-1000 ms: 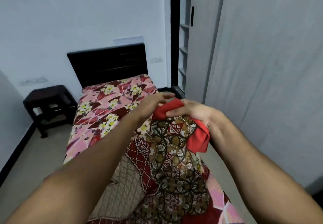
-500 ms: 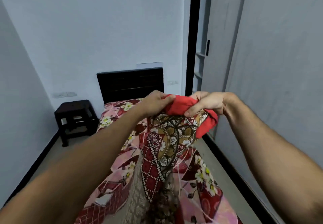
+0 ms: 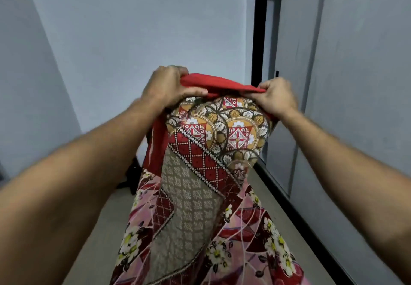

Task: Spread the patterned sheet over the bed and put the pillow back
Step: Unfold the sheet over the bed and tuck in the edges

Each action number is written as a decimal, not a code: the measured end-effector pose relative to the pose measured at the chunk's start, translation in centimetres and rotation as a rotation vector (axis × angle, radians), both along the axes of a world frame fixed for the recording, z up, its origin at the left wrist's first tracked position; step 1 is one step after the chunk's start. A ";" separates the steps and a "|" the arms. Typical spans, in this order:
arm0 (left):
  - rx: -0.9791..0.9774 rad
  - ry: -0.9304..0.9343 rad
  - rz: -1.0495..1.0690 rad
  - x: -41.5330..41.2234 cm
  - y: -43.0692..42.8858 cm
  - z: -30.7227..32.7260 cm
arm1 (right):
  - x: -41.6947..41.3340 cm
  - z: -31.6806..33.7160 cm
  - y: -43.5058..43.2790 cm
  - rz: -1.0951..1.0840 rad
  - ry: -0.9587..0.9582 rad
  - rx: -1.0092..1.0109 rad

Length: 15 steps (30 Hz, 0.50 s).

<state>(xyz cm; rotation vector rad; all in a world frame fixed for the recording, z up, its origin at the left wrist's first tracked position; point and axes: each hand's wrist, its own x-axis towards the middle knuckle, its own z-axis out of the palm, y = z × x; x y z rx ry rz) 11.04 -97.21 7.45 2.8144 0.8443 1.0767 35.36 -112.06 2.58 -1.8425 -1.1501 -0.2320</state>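
The patterned sheet (image 3: 213, 142) hangs in the air in front of you, lifted well above the bed (image 3: 266, 229), and it is bunched rather than spread. Its upper part shows round gold and brown fans with red and white diamonds. Below that a red lattice band runs slantwise, and under the band a beige panel with small white motifs falls toward the mattress. The lower end of the sheet drapes down onto the bed and out of view at the bottom edge.

Along the top runs a plain red border (image 3: 222, 83), pulled fairly taut between your two hands. Your left hand (image 3: 166, 86) grips the border's left end, fingers curled over the top and thumb pressed along the front. Your right hand (image 3: 277, 96) pinches the right end, knuckles toward you and fingers folded round the cloth. Both arms reach forward and up, the hands near each other.

The bed beneath wears a pink and dark red floral cover (image 3: 275, 247) with white and yellow blossoms. A pale floor (image 3: 100, 229) lies on either side of it. To the left, half hidden behind the hanging cloth, stands a dark piece of furniture (image 3: 131, 173); you cannot tell its shape. A plain bluish wall (image 3: 144, 29) fills the background, and grey wardrobe doors (image 3: 355, 84) with a black frame (image 3: 258, 51) stand on your right.
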 end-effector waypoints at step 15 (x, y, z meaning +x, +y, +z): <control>-0.028 0.063 0.323 -1.7 1.5 -4.4 | -1.8 0.1 0.2 -0.225 0.029 0.072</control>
